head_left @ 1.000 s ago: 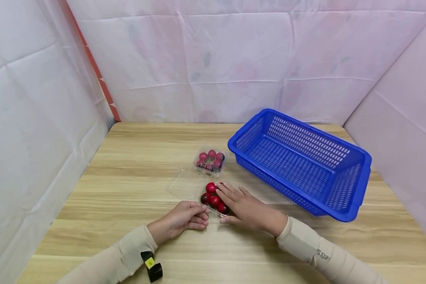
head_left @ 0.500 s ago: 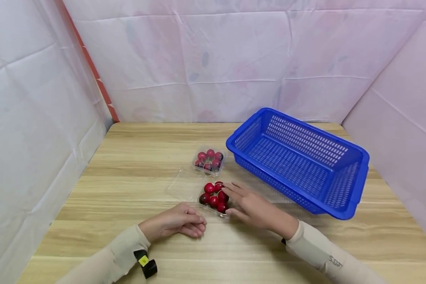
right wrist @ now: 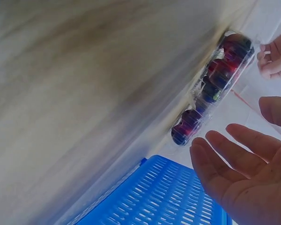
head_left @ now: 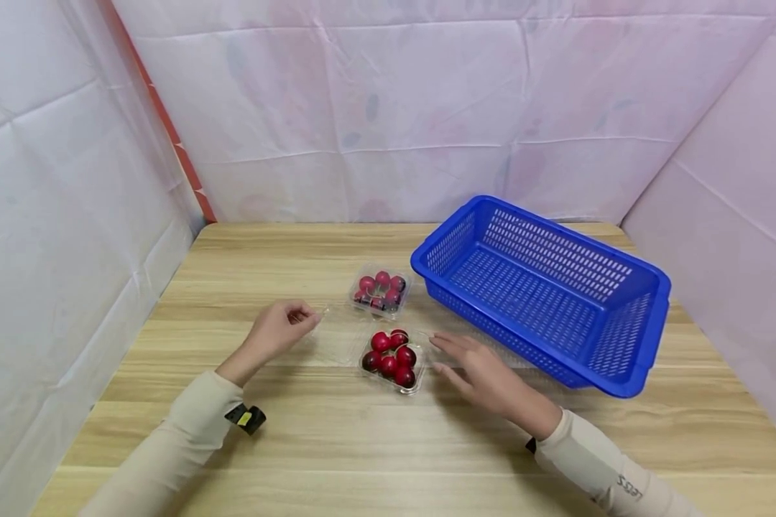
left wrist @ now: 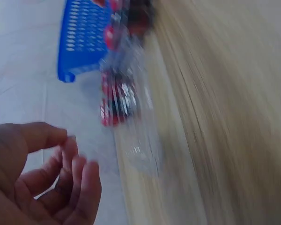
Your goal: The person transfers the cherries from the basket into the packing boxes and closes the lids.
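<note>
An open clear plastic box of dark red cherries point(head_left: 389, 366) sits mid-table. Its transparent lid point(head_left: 339, 345) is folded out to the left. Behind it stands a second clear box of cherries point(head_left: 380, 293). My left hand point(head_left: 278, 332) is at the lid's far left corner, thumb and index finger close together. In the left wrist view, a gap shows between these fingers point(left wrist: 69, 140) and the blurred lid point(left wrist: 143, 140). Just right of the open box is my right hand point(head_left: 481, 377), its fingers point(right wrist: 239, 154) extended and holding nothing.
A blue perforated plastic basket point(head_left: 649, 330) stands at the right on the wooden table point(head_left: 233, 459), with nothing seen inside. White cloth point(head_left: 427, 108) hangs behind the table and along both sides.
My right hand has lifted off the cherries and drawn back to the right. My left hand has moved from the box's front corner up and left to the lid.
</note>
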`<state>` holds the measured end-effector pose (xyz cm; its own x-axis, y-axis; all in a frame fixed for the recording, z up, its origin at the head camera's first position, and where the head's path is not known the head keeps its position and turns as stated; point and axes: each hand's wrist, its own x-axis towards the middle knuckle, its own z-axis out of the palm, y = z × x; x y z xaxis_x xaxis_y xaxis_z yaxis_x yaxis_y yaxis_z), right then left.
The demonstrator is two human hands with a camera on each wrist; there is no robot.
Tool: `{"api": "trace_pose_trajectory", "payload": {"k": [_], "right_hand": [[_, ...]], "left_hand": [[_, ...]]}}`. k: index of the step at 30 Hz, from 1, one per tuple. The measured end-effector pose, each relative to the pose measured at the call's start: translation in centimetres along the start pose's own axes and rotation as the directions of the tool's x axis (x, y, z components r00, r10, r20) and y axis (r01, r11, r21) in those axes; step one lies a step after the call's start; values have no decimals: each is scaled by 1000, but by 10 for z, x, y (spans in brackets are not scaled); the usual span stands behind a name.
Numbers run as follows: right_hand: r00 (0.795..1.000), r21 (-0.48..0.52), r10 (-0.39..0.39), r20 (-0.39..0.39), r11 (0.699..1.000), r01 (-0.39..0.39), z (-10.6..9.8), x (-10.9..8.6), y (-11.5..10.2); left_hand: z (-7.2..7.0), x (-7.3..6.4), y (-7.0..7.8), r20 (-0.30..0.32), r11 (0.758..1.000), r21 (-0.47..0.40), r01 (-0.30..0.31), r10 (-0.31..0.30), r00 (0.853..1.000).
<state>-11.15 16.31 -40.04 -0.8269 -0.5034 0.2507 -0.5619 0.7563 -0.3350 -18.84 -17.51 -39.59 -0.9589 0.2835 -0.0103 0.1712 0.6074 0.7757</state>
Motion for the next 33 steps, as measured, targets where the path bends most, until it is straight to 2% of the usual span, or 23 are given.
{"api": "trace_pose_trajectory", "payload": {"k": [2, 4, 8, 13, 15, 18, 27, 33], "right_hand": [[1000, -13, 2, 2, 1000, -2, 1, -1, 1], [1000, -29, 2, 1, 1000, -2, 2, -3, 2], [1000, -56, 1, -2, 998, -1, 4, -5, 3], [999, -71, -22, 27, 997, 23, 8, -5, 4], [998, -64, -37, 44, 997, 39, 9, -5, 3], [996, -52, -58, 67, 997, 62, 11, -5, 1], [989, 37, -112, 101, 993, 109, 9, -1, -6], [975, 74, -179, 130, 983, 170, 9, 3, -7]], "left_hand": [[-2, 4, -2, -73, 987, 162, -11, 23, 997], [-2, 6, -5, -86, 969, 249, 2, 19, 996], [0, 12, -8, -43, 942, 331, 47, -35, 998], [3, 19, -11, 0, 899, 430, 85, -94, 996], [4, 20, -12, 9, 890, 447, 93, -109, 994], [5, 22, -12, 24, 888, 448, 103, -127, 992], [0, 26, -8, 43, 910, 388, 146, -176, 983], [-5, 23, -3, 51, 914, 385, 124, -156, 986]]}}
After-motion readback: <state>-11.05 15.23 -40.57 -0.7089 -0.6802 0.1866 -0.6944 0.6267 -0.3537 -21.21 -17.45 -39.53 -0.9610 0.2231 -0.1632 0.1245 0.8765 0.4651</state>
